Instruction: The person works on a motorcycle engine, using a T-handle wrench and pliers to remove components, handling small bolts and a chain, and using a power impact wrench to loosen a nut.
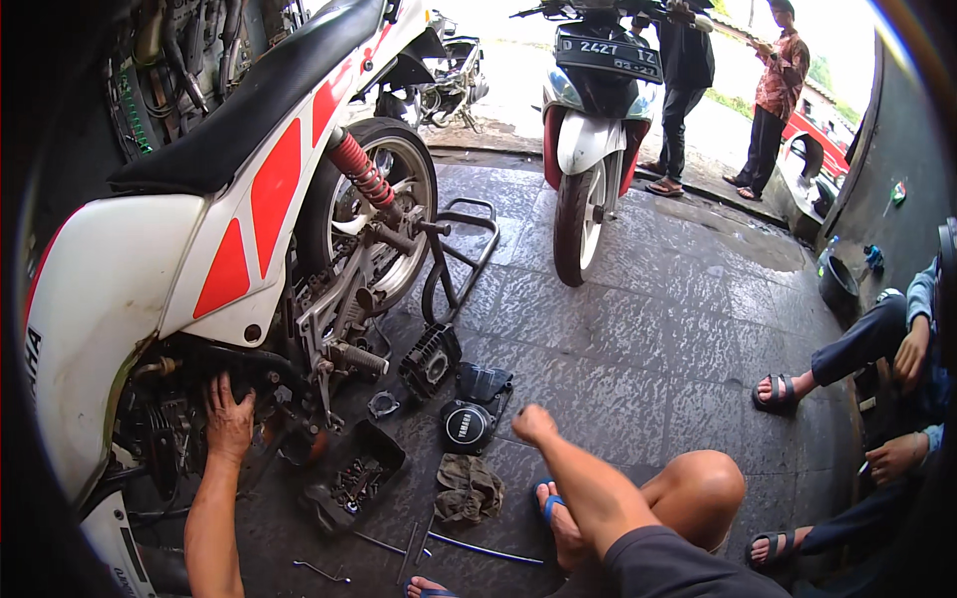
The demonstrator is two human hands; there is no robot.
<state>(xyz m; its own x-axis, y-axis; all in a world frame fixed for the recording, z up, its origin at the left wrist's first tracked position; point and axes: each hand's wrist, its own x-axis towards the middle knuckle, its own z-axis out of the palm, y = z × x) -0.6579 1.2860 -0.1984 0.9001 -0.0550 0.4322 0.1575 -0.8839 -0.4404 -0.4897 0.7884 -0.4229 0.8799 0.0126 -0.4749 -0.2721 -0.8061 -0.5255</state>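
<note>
My left hand (pixel 228 415) reaches into the dark engine area (pixel 158 429) of a white motorcycle with red panels (pixel 274 189), fingers apart against the parts beneath the side panel. My right hand (pixel 534 424) is closed in mid-air over the floor, right of a round black engine cover (pixel 467 427); whether it holds anything is hidden. A finned cylinder head (pixel 431 364), a small metal part (pixel 383 404), a black tray of bolts (pixel 354 473), a crumpled cloth (pixel 469 488) and metal tools (pixel 483 550) lie below the bike.
A scooter (pixel 588 140) stands ahead on the tiled floor (pixel 678 329), near a paddock stand (pixel 469 249). Several people stand at the entrance (pixel 776 90). At the right, two seated people's legs and hands (pixel 897 458) are near the wall and a dark bucket (pixel 837 294).
</note>
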